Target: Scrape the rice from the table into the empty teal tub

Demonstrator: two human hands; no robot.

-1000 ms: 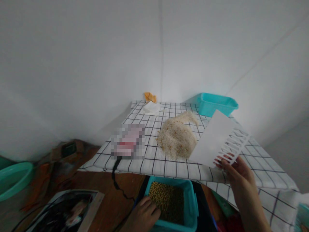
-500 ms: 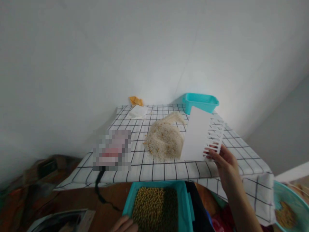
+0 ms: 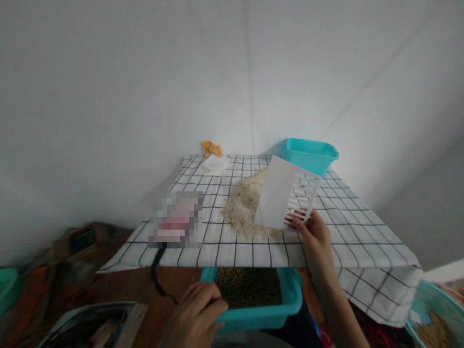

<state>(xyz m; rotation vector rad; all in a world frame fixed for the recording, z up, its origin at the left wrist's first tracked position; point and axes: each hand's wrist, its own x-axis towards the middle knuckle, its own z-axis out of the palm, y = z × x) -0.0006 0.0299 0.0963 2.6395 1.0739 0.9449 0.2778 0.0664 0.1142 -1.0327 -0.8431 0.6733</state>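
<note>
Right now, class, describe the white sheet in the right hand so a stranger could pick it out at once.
Find the checked tablecloth, then the pale grainy heap on it. The right hand holds a flat white sheet that partly hides the heap. Unlike the crumpled white item farther back, it has straight edges and a row of slots along one side.

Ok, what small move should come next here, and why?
Probably ease the slotted white sheet into the grainy heap: the right hand grips its slotted side, and the sheet overlaps the heap in view, while the left hand is at the teal tub.
</note>
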